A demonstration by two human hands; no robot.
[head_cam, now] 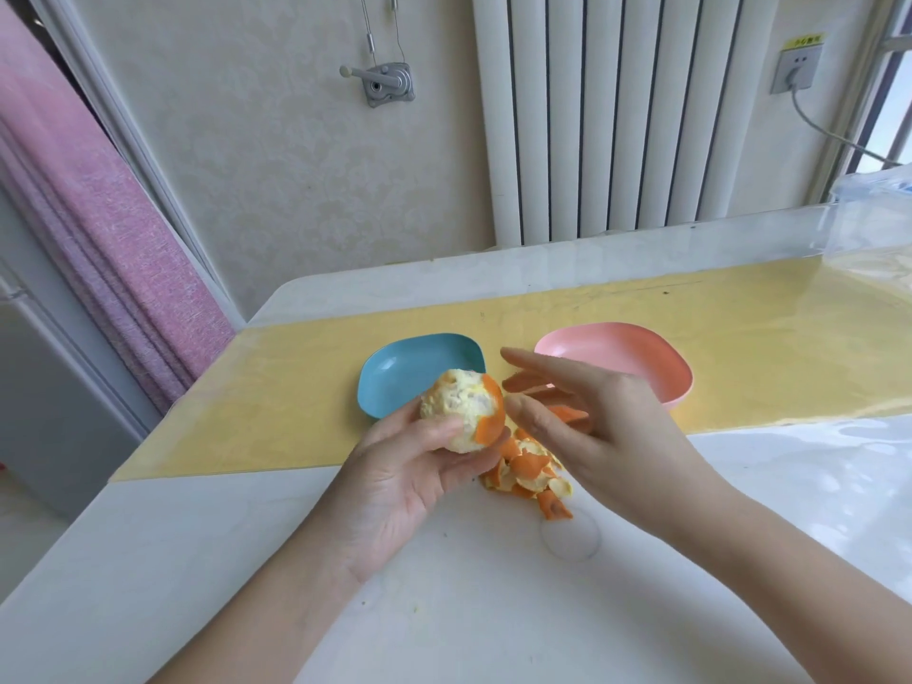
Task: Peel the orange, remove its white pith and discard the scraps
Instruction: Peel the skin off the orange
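Observation:
My left hand [419,466] grips the orange [461,412] above the table, just in front of the blue dish. The orange is mostly bare and covered in white pith, and one strip of orange skin remains on its right side. My right hand [592,422] is just to the right of it, with fingers stretched out towards the fruit. Pieces of peel [567,416] show between its thumb and fingers, and whether they are held is unclear. A pile of torn peel [530,473] lies on the table under both hands.
An empty blue dish [404,372] and an empty pink dish [636,357] stand side by side on the yellow mat [296,387]. The white table [444,585] has a clear plastic bag [878,224] at the far right. A radiator and wall lie behind.

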